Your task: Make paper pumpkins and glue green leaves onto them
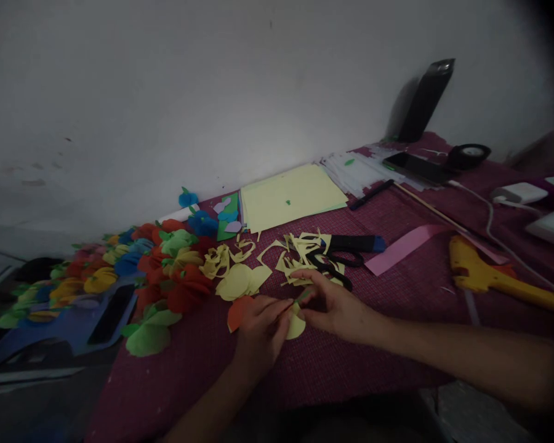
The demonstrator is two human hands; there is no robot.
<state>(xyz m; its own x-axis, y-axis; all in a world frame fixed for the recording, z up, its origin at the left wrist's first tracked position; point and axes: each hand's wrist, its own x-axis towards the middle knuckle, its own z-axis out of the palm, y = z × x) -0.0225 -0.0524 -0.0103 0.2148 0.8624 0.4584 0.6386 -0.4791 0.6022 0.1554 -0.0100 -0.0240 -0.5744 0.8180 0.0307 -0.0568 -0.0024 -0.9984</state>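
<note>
My left hand [262, 329] is closed, thumb and fingers pinching a pale yellow paper piece [296, 326] with a rounded edge. At its top, my right hand [339, 307] pinches a tiny green paper leaf [297, 303], partly hidden by the fingertips. Under the left fingers an orange paper piece [238, 312] shows on the table. Just beyond lie cut yellow paper shapes [234, 282] and curled yellow scraps [216, 261]. Black-handled scissors [337, 261] rest among more scraps, close behind my right hand.
Many coloured paper pumpkins [180, 277] crowd the left side, some on a blue stool [80, 338]. Yellow sheets [290, 197] lie by the wall. On the right are a pink paper strip [404, 246], a yellow glue gun [484, 277], a phone [415, 167] and a white cable [490, 215].
</note>
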